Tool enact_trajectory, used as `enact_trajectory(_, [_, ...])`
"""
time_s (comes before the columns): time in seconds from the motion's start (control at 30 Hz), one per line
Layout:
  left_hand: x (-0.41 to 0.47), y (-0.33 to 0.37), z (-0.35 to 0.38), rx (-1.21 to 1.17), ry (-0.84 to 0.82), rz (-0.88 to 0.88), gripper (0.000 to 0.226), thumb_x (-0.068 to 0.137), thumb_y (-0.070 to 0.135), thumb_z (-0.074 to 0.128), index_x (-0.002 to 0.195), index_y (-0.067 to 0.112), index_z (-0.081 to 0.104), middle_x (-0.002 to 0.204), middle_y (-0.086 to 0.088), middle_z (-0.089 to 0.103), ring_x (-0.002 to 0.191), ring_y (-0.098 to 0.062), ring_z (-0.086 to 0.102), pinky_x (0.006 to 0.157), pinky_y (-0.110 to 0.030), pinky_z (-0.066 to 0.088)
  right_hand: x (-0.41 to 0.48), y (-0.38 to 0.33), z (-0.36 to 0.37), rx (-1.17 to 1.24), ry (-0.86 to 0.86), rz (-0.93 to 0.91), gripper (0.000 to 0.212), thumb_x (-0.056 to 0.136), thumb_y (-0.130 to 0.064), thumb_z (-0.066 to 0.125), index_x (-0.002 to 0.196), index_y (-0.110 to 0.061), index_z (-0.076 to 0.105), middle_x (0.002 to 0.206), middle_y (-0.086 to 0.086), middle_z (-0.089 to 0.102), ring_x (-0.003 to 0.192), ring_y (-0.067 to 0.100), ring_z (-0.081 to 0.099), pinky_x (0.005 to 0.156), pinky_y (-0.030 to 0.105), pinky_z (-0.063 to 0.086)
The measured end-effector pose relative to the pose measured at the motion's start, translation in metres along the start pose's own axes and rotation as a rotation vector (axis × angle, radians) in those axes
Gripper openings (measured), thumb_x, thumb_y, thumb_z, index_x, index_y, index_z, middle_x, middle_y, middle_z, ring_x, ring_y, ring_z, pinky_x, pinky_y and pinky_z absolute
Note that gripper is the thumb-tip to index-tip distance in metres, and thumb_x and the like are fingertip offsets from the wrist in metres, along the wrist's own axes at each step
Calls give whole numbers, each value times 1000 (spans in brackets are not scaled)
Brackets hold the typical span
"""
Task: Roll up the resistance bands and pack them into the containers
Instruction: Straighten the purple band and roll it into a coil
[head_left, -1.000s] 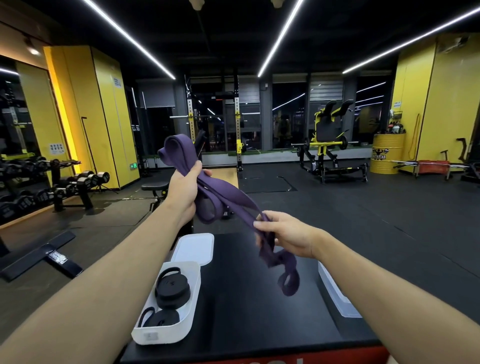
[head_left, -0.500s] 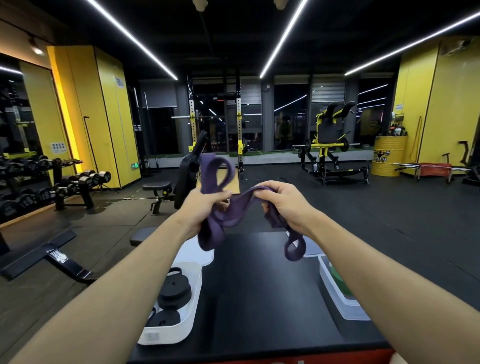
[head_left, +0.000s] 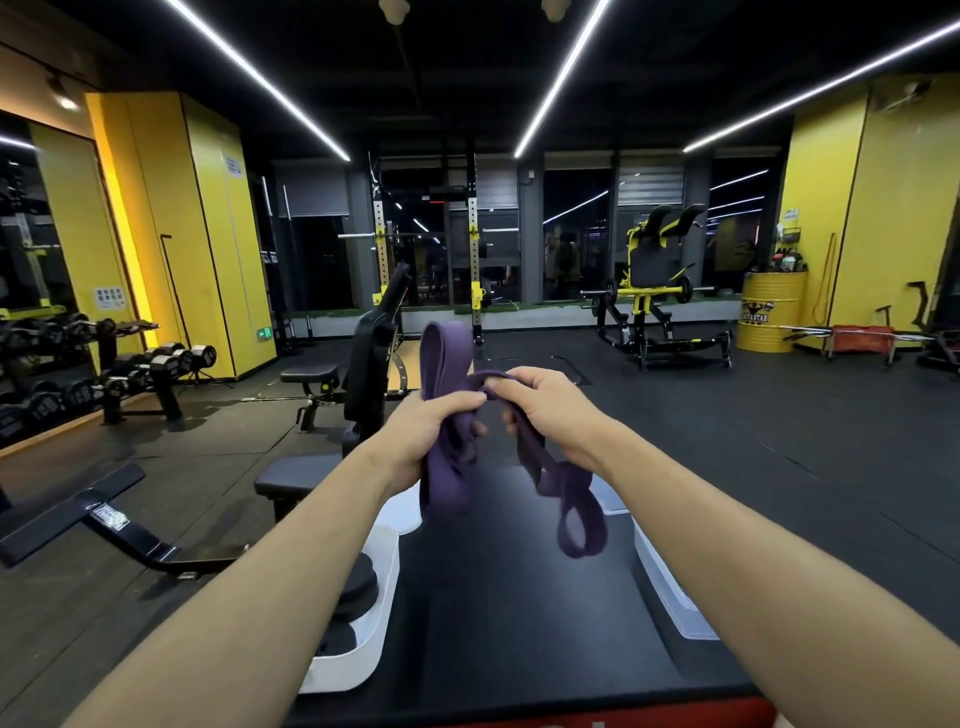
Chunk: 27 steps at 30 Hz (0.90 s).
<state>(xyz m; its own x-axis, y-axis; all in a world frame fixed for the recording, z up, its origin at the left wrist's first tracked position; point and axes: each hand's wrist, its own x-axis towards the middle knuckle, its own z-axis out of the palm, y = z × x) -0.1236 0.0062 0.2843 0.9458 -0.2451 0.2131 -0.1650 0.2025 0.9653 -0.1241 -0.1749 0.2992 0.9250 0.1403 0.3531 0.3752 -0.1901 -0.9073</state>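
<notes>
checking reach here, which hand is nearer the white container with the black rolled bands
Left. The left hand grips the purple band above and just beyond the white container at the surface's left edge. The right hand holds the band's other end farther right, over the middle.

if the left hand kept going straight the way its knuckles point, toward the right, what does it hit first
Most likely the right hand: the left hand faces it closely, both gripping the purple band, with only a short stretch of band between them. Depth is hard to judge here.
</notes>
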Motion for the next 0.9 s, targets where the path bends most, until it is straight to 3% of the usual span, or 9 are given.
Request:
enact_trajectory(0.1, [5, 4, -1, -50, 59, 75, 29, 79, 17, 77, 102, 1, 72, 87, -24, 62, 67, -29, 61, 66, -36, 53, -6, 0, 1, 100, -106, 55, 22, 104, -32, 60, 103, -13, 72, 74, 4, 69, 67, 17, 63, 63, 22, 51])
enact_trajectory(0.23, [4, 9, 10, -126, 80, 106, 9, 92, 2, 65, 99, 2, 71, 78, -19, 64, 67, -29, 61, 66, -34, 56, -6, 4, 6, 264, -136, 127, 20, 103, -35, 58, 112, -23, 71, 101, 0, 75, 89, 14, 68, 78, 28, 50])
enact_trajectory(0.37, [10, 18, 4, -231, 190, 153, 8, 91, 6, 65, 83, 8, 67, 72, -15, 66, 67, -29, 61, 73, -39, 55, -10, 8, -4, 473, -272, 114, 48, 87, -22, 58, 134, -16, 62, 115, 2, 70, 103, 20, 61, 92, 37, 43])
enact_trajectory(0.47, [11, 26, -5, -262, 253, 193, 15, 90, 12, 68, 75, 11, 67, 70, -10, 66, 65, -26, 63, 75, -39, 55, -12, 7, -5, 258, -161, 134, 32, 91, -4, 55, 114, -19, 71, 106, 0, 71, 95, 15, 61, 83, 29, 46])
enact_trajectory(0.53, [14, 31, -11, -314, 269, 191, 15, 92, 14, 67, 78, 11, 65, 70, -9, 66, 65, -24, 63, 74, -37, 58, -13, 12, -4, 91, -126, 163, 25, 91, -4, 58, 102, -19, 75, 103, 3, 72, 92, 16, 60, 79, 27, 46])
enact_trajectory(0.63, [18, 38, -19, -394, 264, 153, 12, 87, 18, 72, 79, 10, 67, 77, -11, 66, 72, -29, 63, 91, -52, 56, -14, 29, -6, -63, -154, 210, 12, 90, -26, 70, 98, -24, 79, 106, -4, 75, 103, 14, 63, 89, 33, 48])
enact_trajectory(0.7, [18, 41, -23, -393, 286, 159, 10, 87, 18, 72, 83, 11, 68, 79, -11, 67, 72, -29, 65, 90, -51, 56, -16, 33, -6, -34, -187, 257, 22, 90, -45, 73, 98, -25, 80, 108, -8, 75, 109, 15, 64, 92, 35, 54])
enact_trajectory(0.8, [18, 41, -26, -367, 313, 182, 7, 89, 17, 72, 87, 12, 68, 80, -10, 69, 71, -26, 65, 81, -41, 57, -19, 30, -1, 82, -227, 291, 36, 92, -55, 69, 102, -22, 78, 99, -5, 70, 92, 18, 62, 78, 32, 55])
enact_trajectory(0.9, [19, 38, -28, -363, 313, 194, 8, 90, 16, 70, 83, 12, 69, 78, -9, 68, 70, -25, 65, 80, -40, 56, -20, 22, 3, 11, -252, 300, 35, 94, -59, 64, 94, -25, 71, 77, -3, 57, 69, 17, 49, 62, 27, 40])
